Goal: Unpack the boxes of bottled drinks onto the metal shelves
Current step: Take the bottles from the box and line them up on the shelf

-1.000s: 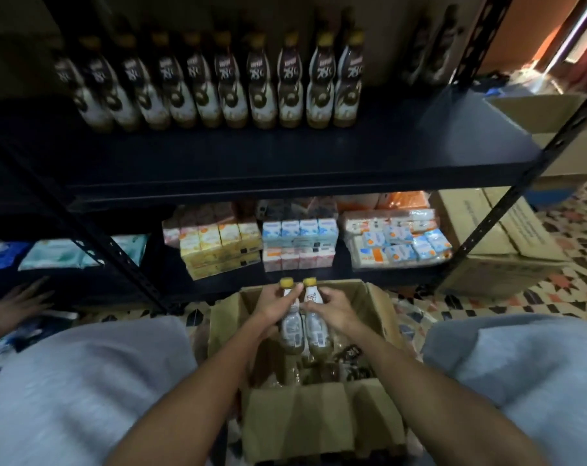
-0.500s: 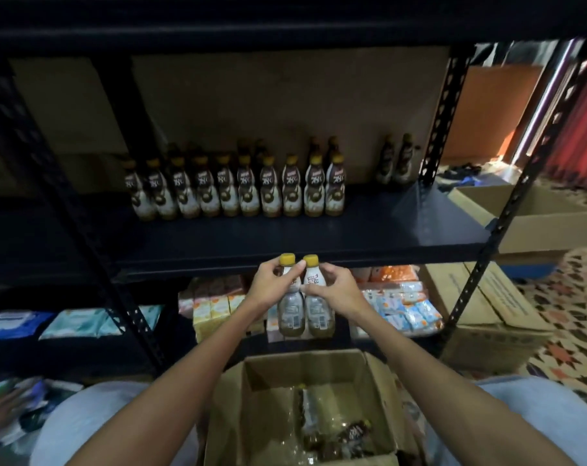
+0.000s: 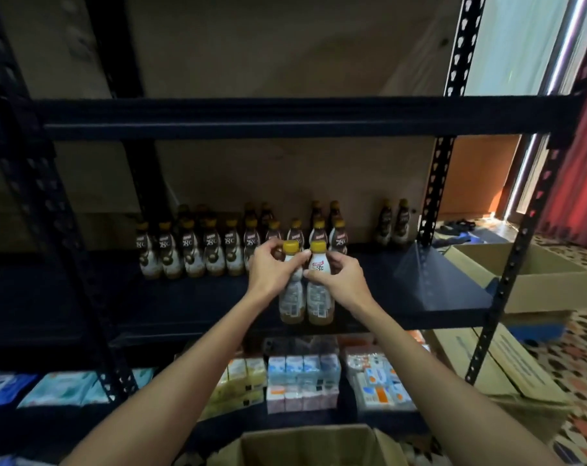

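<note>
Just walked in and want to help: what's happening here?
A person is stocking drinks. The left hand grips one yellow-capped plastic bottle and the right hand grips a second bottle, side by side at the front of the dark metal shelf. A row of brown yellow-capped bottles already stands behind them; an open cardboard box sits below.

Bare forearms (image 3: 191, 375), uncovered down to the wrists, end in the left hand (image 3: 271, 271) and right hand (image 3: 336, 279).
</note>
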`<control>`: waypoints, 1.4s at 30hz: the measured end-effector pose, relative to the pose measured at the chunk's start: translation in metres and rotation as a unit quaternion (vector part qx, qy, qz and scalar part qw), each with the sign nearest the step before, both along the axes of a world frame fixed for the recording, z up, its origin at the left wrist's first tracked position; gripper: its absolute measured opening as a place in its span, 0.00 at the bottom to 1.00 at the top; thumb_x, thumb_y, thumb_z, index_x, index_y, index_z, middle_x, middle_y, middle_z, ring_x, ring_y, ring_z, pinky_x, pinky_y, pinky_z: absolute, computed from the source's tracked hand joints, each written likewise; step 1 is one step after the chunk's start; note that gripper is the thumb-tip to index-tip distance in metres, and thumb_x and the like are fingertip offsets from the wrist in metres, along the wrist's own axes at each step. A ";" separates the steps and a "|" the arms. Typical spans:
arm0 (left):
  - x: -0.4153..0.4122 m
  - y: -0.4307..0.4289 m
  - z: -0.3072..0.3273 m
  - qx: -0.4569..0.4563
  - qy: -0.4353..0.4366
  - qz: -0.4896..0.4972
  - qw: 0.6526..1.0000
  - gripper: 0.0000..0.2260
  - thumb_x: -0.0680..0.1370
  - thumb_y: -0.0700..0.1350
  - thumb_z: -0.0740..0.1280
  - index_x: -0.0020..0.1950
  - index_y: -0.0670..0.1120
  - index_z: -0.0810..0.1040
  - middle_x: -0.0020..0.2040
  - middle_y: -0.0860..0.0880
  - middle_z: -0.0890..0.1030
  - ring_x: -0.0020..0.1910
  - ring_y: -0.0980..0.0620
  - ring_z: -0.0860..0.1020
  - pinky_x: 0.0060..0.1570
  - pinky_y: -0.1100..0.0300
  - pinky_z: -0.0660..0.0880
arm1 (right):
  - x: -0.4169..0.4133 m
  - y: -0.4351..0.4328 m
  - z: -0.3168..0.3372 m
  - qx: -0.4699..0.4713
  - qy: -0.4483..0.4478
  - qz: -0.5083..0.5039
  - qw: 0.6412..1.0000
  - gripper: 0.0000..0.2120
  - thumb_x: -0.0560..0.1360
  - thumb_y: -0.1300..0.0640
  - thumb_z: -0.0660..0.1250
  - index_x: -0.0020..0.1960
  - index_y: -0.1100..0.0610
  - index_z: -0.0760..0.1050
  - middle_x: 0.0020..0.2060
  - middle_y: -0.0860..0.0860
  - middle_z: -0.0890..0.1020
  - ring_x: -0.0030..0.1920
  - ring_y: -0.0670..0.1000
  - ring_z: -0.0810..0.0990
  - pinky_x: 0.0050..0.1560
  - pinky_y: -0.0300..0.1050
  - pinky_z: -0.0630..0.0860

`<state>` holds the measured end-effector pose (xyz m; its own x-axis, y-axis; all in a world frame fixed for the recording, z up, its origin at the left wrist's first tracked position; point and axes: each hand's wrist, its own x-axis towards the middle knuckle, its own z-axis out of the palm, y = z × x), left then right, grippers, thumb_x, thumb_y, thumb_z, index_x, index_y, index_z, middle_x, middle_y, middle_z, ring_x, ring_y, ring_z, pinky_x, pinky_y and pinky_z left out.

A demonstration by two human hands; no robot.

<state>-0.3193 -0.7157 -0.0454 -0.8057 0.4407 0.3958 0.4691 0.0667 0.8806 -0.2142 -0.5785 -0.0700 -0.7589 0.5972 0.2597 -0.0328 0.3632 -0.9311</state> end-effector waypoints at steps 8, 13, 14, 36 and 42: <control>-0.018 0.024 -0.007 -0.013 -0.014 0.016 1.000 0.13 0.68 0.51 0.80 0.46 0.48 0.81 0.39 0.52 0.85 0.41 0.55 0.83 0.41 0.63 0.78 | -0.025 0.011 -0.004 -0.002 -0.011 -0.011 1.000 0.26 0.66 0.54 0.81 0.62 0.53 0.80 0.52 0.46 0.86 0.53 0.45 0.84 0.59 0.53 0.81; -0.024 0.029 -0.014 -0.022 0.004 0.002 1.000 0.14 0.71 0.52 0.78 0.50 0.48 0.80 0.42 0.54 0.84 0.42 0.59 0.81 0.39 0.71 0.74 | -0.036 0.021 -0.015 0.005 -0.014 0.011 1.000 0.24 0.68 0.50 0.80 0.63 0.48 0.79 0.58 0.48 0.83 0.58 0.46 0.82 0.63 0.54 0.78; -0.023 0.029 -0.013 -0.027 0.012 -0.003 1.000 0.15 0.71 0.53 0.77 0.52 0.48 0.79 0.43 0.54 0.84 0.43 0.60 0.81 0.40 0.70 0.74 | -0.037 0.023 -0.016 0.017 -0.019 0.011 1.000 0.27 0.65 0.45 0.80 0.63 0.46 0.79 0.60 0.48 0.81 0.60 0.47 0.80 0.65 0.54 0.77; -0.047 0.017 0.042 -0.304 0.141 -0.119 0.935 0.26 0.76 0.44 0.73 0.73 0.54 0.71 0.69 0.51 0.74 0.65 0.51 0.74 0.61 0.57 0.73 | -0.031 0.028 0.035 0.222 -0.074 -0.025 0.972 0.11 0.76 0.56 0.73 0.58 0.50 0.78 0.42 0.38 0.75 0.47 0.44 0.75 0.55 0.45 0.73; -0.045 0.023 0.039 -0.306 0.165 -0.028 0.937 0.20 0.73 0.50 0.76 0.63 0.49 0.77 0.58 0.47 0.81 0.57 0.49 0.79 0.51 0.59 0.74 | -0.034 0.028 0.033 0.213 -0.078 -0.024 0.974 0.12 0.76 0.55 0.73 0.58 0.48 0.77 0.44 0.40 0.76 0.51 0.48 0.78 0.54 0.45 0.74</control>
